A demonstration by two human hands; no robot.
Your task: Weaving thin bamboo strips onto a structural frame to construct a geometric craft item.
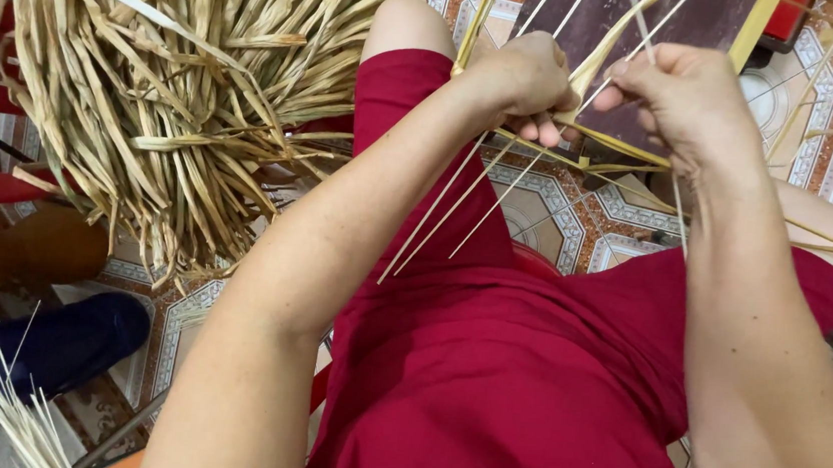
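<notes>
Head view: left hand (521, 78) closed in a fist around a long pale-yellow flat palm leaf strip (600, 61), far centre, above the knees. Right hand (684, 102) pinching thin pale leaf midribs (459, 208) pulled from it; several stripped midribs slant down toward the red-clothed lap (525, 374). Heap of dry straw-coloured leaf blades (178, 93), far left. Bundle of thin pale sticks (14, 410), near left. Stripping appears partway; much material remains.

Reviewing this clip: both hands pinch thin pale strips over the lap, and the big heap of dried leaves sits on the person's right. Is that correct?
Not quite. In the head view the heap of dried leaves sits on the person's left, not right. The rest holds: the left hand and right hand both pinch thin pale strips over the lap.
</notes>
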